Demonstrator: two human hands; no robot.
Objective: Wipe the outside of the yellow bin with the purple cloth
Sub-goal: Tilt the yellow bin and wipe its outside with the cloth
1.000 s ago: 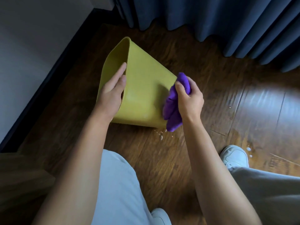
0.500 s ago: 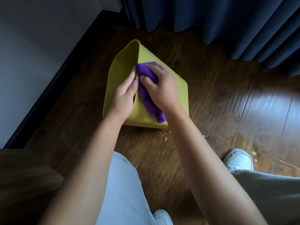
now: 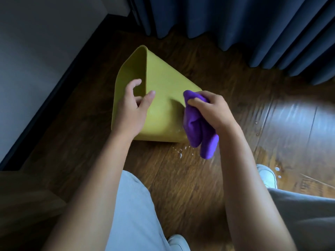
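Note:
The yellow bin [image 3: 163,87] lies on its side on the wooden floor, with its mouth to the left and its base to the right. My left hand [image 3: 130,111] straddles the near rim, thumb on the outer wall and fingers inside, in a loose hold. My right hand [image 3: 213,109] is shut on the bunched purple cloth [image 3: 197,127]. The cloth sits against the bin's outer wall near the base corner, and its loose end hangs down over the floor.
Dark blue curtains [image 3: 235,24] hang behind the bin. A grey wall with a dark baseboard [image 3: 54,98] runs along the left. Water drops [image 3: 179,153] dot the floor below the bin. My white shoes [image 3: 266,176] and knees fill the foreground. Brown wooden furniture [image 3: 23,205] stands at lower left.
My right hand has swept the cloth from the rim, beside my left hand, back along the outer wall to the base end. My left fingers have spread over the rim.

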